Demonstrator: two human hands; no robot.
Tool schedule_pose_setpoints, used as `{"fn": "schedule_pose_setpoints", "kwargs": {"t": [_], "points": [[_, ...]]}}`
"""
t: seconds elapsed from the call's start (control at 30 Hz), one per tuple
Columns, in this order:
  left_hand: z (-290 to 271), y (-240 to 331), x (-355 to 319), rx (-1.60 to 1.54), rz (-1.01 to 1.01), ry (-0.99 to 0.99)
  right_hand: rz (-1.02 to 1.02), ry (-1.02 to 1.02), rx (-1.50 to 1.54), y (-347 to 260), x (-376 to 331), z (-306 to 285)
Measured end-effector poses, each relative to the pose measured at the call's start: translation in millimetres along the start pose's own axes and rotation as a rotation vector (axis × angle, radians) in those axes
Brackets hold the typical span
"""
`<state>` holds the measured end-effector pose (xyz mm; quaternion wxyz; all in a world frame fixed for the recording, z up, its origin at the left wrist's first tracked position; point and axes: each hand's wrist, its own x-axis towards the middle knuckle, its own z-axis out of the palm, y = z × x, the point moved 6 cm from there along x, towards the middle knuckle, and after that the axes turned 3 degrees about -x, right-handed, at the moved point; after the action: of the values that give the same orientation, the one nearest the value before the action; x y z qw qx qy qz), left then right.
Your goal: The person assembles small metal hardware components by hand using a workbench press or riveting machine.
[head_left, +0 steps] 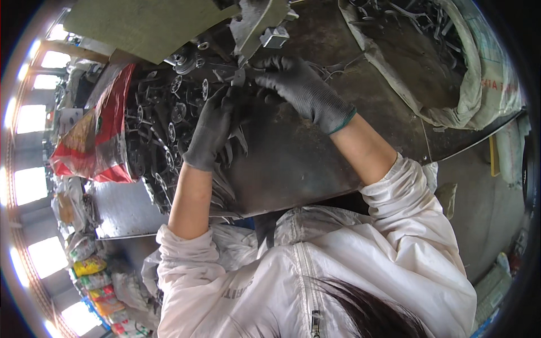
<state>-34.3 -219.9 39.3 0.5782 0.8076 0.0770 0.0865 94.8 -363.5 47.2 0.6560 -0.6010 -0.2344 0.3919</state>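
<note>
Both my hands wear dark grey knit gloves and work close together over a dark metal table (293, 163). My left hand (211, 132) reaches up with its fingers bent together at a small flat dark metal piece (239, 77). From the right, my right hand (307, 90) comes toward the same piece, its fingers curled and closed; what lies in their tips is hidden. Just beyond the fingertips stands a grey metal fixture (253, 31) with a shiny square block (275, 38) on it. Left of my left hand lies a heap of dark metal parts with round, spoked ends (169, 121).
An olive-green panel (141, 25) overhangs the far left. A red and white sack (110, 141) borders the heap. On the right, a pale woven sack (470, 96) with a rolled rim holds dark metal parts (417, 17). Colourful bags (101, 287) stand at the lower left.
</note>
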Motion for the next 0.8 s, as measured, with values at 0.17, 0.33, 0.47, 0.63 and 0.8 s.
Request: {"fn": "schedule_pose_setpoints", "kwargs": {"t": [0.17, 0.33, 0.47, 0.63, 0.8], "points": [[3.0, 4.2, 2.8, -0.426, -0.279, 0.067, -0.108, 0.070, -0.403, -6.6, 3.9, 10.4], [-4.8, -20.5, 5.1, 1.339, 0.485, -0.219, -0.128, 0.054, -0.300, 36.1, 23.8, 12.0], [-37.4, 20.6, 11.2, 0.587, -0.216, 0.102, 0.041, 0.036, -0.195, 38.8, 17.0, 9.3], [-178.8, 51.4, 39.7, 0.990, 0.041, 0.315, 0.075, 0.085, -0.111, 31.7, 13.3, 9.9], [-331.6, -66.5, 107.2, 1.286, -0.132, 0.319, 0.084, 0.072, -0.110, 33.7, 19.0, 23.8]]}}
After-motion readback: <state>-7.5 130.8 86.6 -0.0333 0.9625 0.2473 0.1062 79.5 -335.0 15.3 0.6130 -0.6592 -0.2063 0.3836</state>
